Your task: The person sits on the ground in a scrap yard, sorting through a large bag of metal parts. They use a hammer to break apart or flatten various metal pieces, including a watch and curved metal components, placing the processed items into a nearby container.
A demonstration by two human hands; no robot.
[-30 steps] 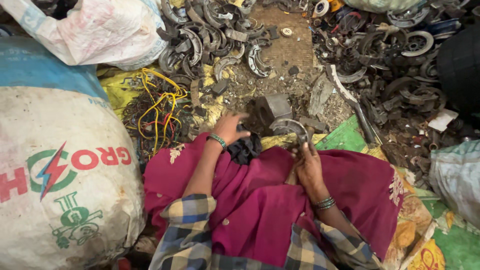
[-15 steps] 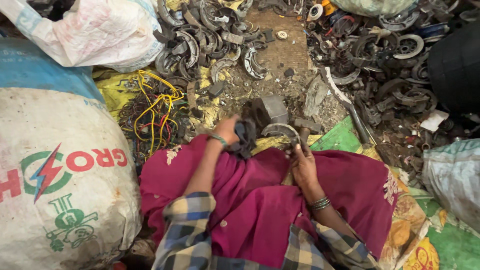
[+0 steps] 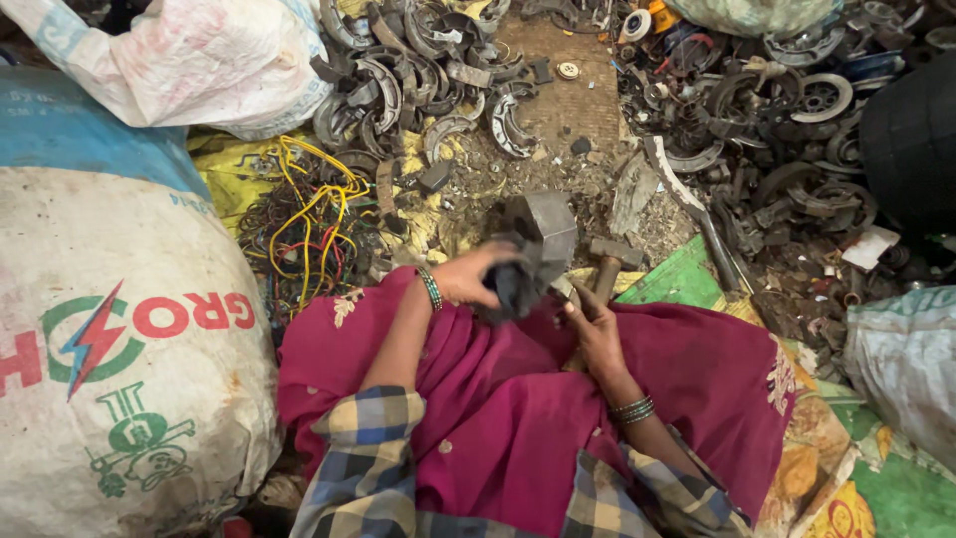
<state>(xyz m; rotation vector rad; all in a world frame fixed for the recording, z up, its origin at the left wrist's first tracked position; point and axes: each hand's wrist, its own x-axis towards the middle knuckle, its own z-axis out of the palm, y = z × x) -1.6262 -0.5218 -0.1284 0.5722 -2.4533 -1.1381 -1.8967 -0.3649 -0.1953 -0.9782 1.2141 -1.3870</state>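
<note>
White printed sack (image 3: 119,349) (red-green emblem) lies beside left hand (image 3: 468,279).

A single head-worn camera looked steeply down from close above the seated person's lap (image 3: 518,418), facing forward over the ground; scrap metal (image 3: 418,70) filled the far edge, a sack (image 3: 110,329) the left.

Sack (image 3: 110,349) left; wires (image 3: 299,224) beside it; scrap pile (image 3: 777,130) right.

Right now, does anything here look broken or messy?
Yes. Curved, rusty grey metal scrap pieces lie jumbled on the dirt ground, and tangled yellow and red wires sprawl loose beside the left hand.
</note>
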